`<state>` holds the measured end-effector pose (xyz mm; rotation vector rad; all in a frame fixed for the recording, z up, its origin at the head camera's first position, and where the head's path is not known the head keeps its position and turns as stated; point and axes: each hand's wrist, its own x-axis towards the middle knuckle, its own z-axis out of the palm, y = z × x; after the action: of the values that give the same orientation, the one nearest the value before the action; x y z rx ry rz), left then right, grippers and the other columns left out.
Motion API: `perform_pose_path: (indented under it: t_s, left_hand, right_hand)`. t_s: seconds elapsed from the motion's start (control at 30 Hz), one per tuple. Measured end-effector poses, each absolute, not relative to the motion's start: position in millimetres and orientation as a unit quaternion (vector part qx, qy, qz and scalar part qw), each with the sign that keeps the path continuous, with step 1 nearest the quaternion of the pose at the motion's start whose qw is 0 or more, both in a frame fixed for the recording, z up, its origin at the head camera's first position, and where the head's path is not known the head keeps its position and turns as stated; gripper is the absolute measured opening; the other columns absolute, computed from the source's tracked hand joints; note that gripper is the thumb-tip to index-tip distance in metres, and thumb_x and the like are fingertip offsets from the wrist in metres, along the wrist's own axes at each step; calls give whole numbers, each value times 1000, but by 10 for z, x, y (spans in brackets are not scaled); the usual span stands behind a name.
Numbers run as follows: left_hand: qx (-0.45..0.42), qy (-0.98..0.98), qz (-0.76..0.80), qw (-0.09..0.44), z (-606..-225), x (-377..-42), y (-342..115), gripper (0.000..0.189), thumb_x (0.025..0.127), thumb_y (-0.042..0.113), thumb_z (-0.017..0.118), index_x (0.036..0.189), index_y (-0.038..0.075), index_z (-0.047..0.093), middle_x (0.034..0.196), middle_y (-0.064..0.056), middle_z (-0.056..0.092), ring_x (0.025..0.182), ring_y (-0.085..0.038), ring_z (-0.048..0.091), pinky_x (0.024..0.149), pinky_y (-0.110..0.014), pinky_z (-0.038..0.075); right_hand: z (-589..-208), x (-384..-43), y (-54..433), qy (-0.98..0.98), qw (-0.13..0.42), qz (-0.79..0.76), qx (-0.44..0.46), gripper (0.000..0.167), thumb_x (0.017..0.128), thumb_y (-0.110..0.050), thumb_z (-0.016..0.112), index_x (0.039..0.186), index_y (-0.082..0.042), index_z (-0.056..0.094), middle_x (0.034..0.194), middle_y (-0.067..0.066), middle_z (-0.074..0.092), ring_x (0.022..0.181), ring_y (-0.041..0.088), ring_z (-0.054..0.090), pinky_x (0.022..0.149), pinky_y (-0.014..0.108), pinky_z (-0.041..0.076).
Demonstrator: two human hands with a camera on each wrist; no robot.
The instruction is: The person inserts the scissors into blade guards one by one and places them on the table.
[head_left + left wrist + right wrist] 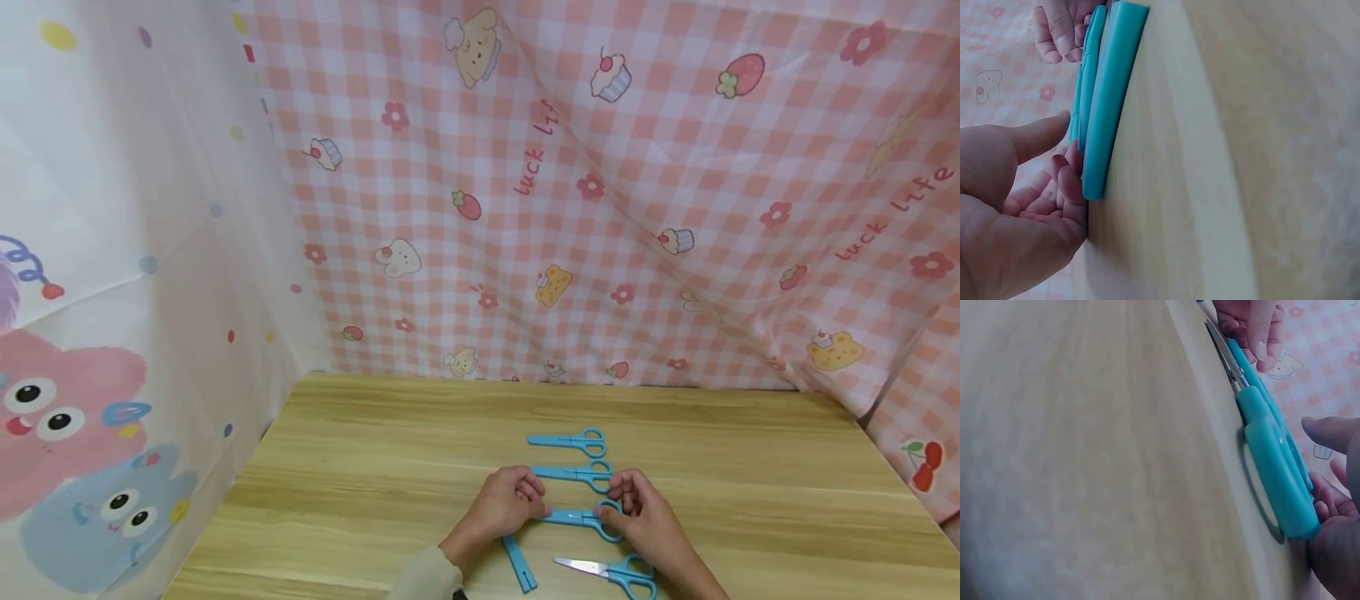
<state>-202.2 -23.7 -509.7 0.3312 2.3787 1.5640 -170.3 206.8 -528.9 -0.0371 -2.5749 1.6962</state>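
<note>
Light-blue scissors in a sheath lie crosswise on the table between my two hands. My left hand is at the sheath's tip, thumb almost touching it, fingers loosely bent. At the handle loops is my right hand; its thumb stands a little off the handle in the right wrist view. Nearer to me lie unsheathed scissors with bare metal blades, also in the right wrist view. A loose blue sheath lies below my left hand and shows large in the left wrist view.
Two more sheathed scissors, one middle and one farthest, lie in line behind, handles to the right. The wooden table ends at a pink checked cloth at the back. A white cartoon-printed cloth hangs at the left.
</note>
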Motion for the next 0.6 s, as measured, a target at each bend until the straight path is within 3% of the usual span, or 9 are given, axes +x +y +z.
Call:
perform_pose_path:
  t_s: [0.6]
  left_hand:
    - [106, 819, 540, 164, -5055, -1965, -377, 20, 82, 8, 79, 96, 6, 65, 80, 0, 60, 69, -14, 51, 59, -23, 40]
  right_hand:
    - [-5235, -1669, 2186, -794, -6, 608, 16, 32, 84, -2, 75, 108, 3, 54, 94, 12, 58, 77, 11, 50, 66, 21, 44]
